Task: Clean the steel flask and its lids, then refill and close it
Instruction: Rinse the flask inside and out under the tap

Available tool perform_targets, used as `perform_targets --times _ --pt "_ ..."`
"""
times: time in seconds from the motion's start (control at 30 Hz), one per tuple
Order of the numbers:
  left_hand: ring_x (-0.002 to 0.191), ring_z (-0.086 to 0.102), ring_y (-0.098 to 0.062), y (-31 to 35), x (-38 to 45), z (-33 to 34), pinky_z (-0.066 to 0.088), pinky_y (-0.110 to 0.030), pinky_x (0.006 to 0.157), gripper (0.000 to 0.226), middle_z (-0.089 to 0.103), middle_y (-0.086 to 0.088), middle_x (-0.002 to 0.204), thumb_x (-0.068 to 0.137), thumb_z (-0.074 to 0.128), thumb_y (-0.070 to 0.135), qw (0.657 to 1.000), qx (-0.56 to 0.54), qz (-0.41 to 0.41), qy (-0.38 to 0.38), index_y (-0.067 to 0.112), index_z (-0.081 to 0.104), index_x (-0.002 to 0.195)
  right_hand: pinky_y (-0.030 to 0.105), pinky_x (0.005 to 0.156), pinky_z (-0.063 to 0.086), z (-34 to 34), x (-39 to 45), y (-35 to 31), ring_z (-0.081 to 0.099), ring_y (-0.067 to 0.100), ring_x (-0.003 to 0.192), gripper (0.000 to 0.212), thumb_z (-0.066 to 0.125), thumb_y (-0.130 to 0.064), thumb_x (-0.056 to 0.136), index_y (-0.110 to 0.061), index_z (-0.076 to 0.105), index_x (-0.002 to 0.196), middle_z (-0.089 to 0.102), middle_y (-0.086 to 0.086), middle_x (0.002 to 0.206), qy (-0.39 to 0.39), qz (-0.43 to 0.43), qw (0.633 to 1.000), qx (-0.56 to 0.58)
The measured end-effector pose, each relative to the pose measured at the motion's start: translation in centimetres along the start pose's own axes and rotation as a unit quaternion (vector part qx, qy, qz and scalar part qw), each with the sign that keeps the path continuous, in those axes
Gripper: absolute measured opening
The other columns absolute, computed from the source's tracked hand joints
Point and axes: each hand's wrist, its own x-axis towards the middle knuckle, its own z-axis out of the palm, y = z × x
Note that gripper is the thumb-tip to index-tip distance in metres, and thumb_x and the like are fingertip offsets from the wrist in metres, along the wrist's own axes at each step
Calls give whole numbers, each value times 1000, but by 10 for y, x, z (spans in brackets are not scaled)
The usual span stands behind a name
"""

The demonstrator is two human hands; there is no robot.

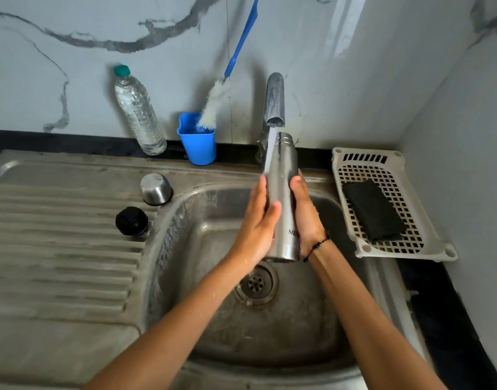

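Marble-look wall behind, ribbed steel drainboard (59,235) at left held the steel cup lid (156,189) and black stopper (131,221) – both small, rigid. Over the basin the steel flask (281,198) stood upright under the tap stream – smooth, wet, probably slippery, best held mid-body. Left hand (258,220) pressed flat against it, fingers straight; right hand (306,218) curled round it

Silver flask (281,198), blue cup (198,147), black lid (131,221), grey-veined white wall (101,29)
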Motion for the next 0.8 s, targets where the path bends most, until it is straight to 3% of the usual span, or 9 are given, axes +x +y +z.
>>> perform_targets --times 0.1,0.23,0.3,0.37,0.47,0.57,0.67,0.73,0.8 --pt "103 66 -18 21 29 -17 55 -33 85 61 63 -4 123 88 45 61 983 -127 -114 64 26 45 138 49 96 48 3 -15 6 58 25 117 71 50 -63 80 -43 28 144 54 5 135 -54 0 997 -55" --pt "95 68 -24 28 47 -31 56 -34 77 59 69 -12 108 83 53 65 963 -162 -202 78 18 62 117 43 99 47 4 -25 17 57 14 116 72 49 -68 78 -48 24 143 52 -4 136 -57 32 993 -95" --pt "90 66 -19 26 52 -22 54 -29 72 52 67 -9 108 85 57 57 968 -108 -184 131 16 58 118 44 95 50 8 -24 18 61 17 108 82 53 -71 75 -44 17 145 56 1 131 -41 45 985 -159" --pt "95 63 -18 23 54 -17 54 -36 84 52 62 -6 113 87 54 57 976 -38 -143 163 18 49 122 47 90 53 12 -24 22 63 23 105 93 56 -76 69 -46 10 144 56 3 129 -32 40 979 -197" --pt "109 56 -10 21 46 -15 48 -35 95 52 50 0 133 96 40 50 991 12 -55 121 24 31 141 40 84 56 14 -19 17 65 21 100 68 53 -52 89 -43 14 144 56 -1 127 0 12 988 -154" --pt "137 17 -2 12 16 -5 22 -20 109 64 8 9 157 98 27 47 989 136 18 60 27 -2 152 39 87 55 12 -3 3 66 19 100 44 50 -40 95 -32 35 136 63 1 119 16 16 999 -37" --pt "134 -15 15 -9 -20 2 1 5 101 72 -18 20 150 91 18 66 978 198 67 21 32 -11 148 39 89 54 11 8 -6 66 21 101 41 47 -38 97 -28 40 136 63 8 120 23 27 999 -18" --pt "129 -16 23 -17 -25 0 1 7 98 73 -18 19 152 87 16 69 981 182 57 22 34 -9 146 39 88 55 12 9 -7 66 21 100 43 47 -39 96 -29 39 137 63 7 120 19 37 999 -19" --pt "138 -5 13 -13 -15 -4 10 -1 106 71 -8 14 158 90 25 64 993 110 38 28 35 -4 148 40 88 55 13 7 -6 67 20 100 42 47 -39 97 -28 41 137 64 7 119 13 34 999 -23"
